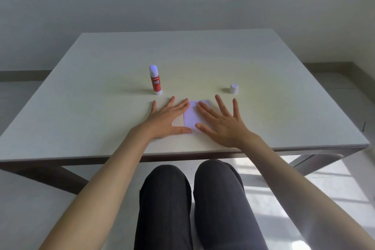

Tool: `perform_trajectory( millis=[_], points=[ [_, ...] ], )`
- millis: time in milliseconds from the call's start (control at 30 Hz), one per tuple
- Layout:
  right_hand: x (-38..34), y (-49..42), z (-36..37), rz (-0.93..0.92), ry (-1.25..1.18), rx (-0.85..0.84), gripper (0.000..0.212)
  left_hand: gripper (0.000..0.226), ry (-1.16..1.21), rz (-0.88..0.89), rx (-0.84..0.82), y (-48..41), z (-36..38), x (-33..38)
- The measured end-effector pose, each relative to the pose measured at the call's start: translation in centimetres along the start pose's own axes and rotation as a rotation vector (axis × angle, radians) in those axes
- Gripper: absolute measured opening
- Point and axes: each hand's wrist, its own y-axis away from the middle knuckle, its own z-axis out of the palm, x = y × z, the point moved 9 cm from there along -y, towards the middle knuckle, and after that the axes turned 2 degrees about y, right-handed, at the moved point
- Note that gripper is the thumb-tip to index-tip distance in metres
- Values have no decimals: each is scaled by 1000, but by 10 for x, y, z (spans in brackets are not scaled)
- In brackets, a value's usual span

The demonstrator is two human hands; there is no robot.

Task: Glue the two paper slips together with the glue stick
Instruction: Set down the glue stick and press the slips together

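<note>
Both hands are flat and spread wide, nothing gripped, just palms and fingers pressing down on paper. Left hand [164, 119] has its fingers fanned out, with the index fingertip and thumb reaching onto the left edge of the pale lavender slip [192, 114]. Right hand [222, 123] lies on the right part of that same slip, index finger and thumb over it, the other fingers splayed off onto the table [284, 87].

Under the lavender slip there's a beige slip [178, 122] peeking out on the left, in the gap between the left thumb and index finger. Only a small bit shows, so can't say how much the two overlap. Both look like thin, flat matte paper, rectangular from what's visible, lying near the front edge of the table.

Glue stick [155, 80] stands upright behind the left hand, well clear of it: red label with white lettering, white plastic base, uncapped with the whitish glue end showing on top. Its cap [234, 88], a little white cylinder, sits off on its own behind the right hand, well apart from the stick.

Table top is a smooth, matte off-white slab with a thin edge and dark legs underneath. Knees in dark grey trousers [192, 199] show below the table edge. Plain pale wall behind.
</note>
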Motion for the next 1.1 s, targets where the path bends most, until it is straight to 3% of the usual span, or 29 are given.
perform_trajectory(
  millis=[100,200,300,433,533,700,867,1100],
  points=[
    [-6,-1,-2,30,15,42,75,87,0,-3,-3,1,0,0],
    [-29,17,3,-71,18,95,87,87,2,-2,-2,1,0,0],
    [-27,23,8,-101,1,79,80,87,-9,0,-2,0,0,-2],
    [-5,2,2,-6,0,34,69,87,-22,2,-9,0,1,-1],
    [-11,2,-1,3,21,49,74,88,-11,-2,-3,2,1,-1],
    [-41,28,12,-170,-6,54,82,86,-9,6,-10,1,1,-1],
    [-6,-1,2,-56,25,25,70,86,-24,-4,-14,3,1,1],
    [-6,0,7,-71,42,80,71,82,-31,2,-11,4,2,-1]
  ],
)
